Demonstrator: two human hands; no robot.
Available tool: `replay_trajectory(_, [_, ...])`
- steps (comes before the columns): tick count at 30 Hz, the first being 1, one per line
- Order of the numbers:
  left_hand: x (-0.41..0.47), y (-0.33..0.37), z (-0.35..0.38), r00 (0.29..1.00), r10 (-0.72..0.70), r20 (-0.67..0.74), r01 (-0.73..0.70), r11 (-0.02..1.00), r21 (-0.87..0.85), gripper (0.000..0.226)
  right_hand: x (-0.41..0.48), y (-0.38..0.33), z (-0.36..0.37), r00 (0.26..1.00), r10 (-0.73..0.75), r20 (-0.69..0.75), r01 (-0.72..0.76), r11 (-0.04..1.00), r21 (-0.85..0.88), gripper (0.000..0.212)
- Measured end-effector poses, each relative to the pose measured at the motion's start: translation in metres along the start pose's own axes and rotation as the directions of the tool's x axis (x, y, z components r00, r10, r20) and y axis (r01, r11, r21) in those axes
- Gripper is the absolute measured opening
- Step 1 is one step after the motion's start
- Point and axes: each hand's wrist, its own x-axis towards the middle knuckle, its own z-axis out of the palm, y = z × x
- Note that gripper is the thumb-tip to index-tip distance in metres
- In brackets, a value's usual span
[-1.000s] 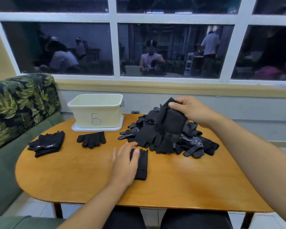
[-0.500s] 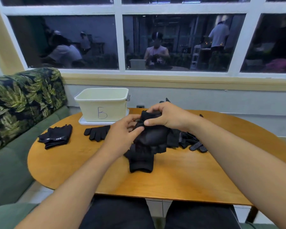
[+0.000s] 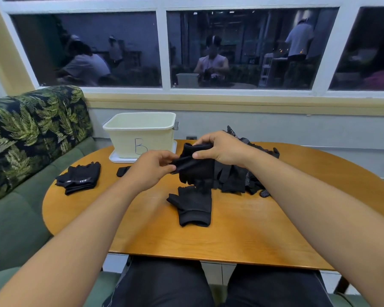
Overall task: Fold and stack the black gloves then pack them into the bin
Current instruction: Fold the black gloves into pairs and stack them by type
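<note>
Black fabric glove is held raised above the table, between both hands, cuff uppermost. Left hand pinches its left edge between thumb and fingertips; right hand grips the cuff from above, thumb pressed against the front. Directly below, a second black fingerless glove lies flat on the oval wooden table. Behind it, under the right wrist, sits a loose heap of black gloves. A folded stack of black gloves lies well apart at the left. The cream plastic bin marked "B" stands on a white tray at the far edge; only its inner wall shows, contents cannot be determined.
</note>
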Motion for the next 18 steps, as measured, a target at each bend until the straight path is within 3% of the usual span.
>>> replay_trajectory(7, [0.008, -0.005, 0.014, 0.984, -0.073, -0.161, 0.078, 0.997, 0.026, 0.012, 0.013, 0.004, 0.007, 0.990, -0.031, -0.134, 0.024, 0.998, -0.054, 0.023])
replay_trajectory(12, [-0.014, -0.016, 0.043, 0.982, -0.117, -0.145, 0.123, 0.992, 0.034, 0.020, -0.012, 0.021, 0.035, 0.984, -0.093, -0.154, 0.064, 0.981, -0.184, 0.024])
replay_trajectory(18, [-0.051, -0.031, 0.074, 0.981, -0.113, -0.159, 0.118, 0.993, 0.020, 0.027, -0.058, 0.037, 0.073, 0.994, -0.040, -0.100, 0.025, 0.989, -0.145, 0.019])
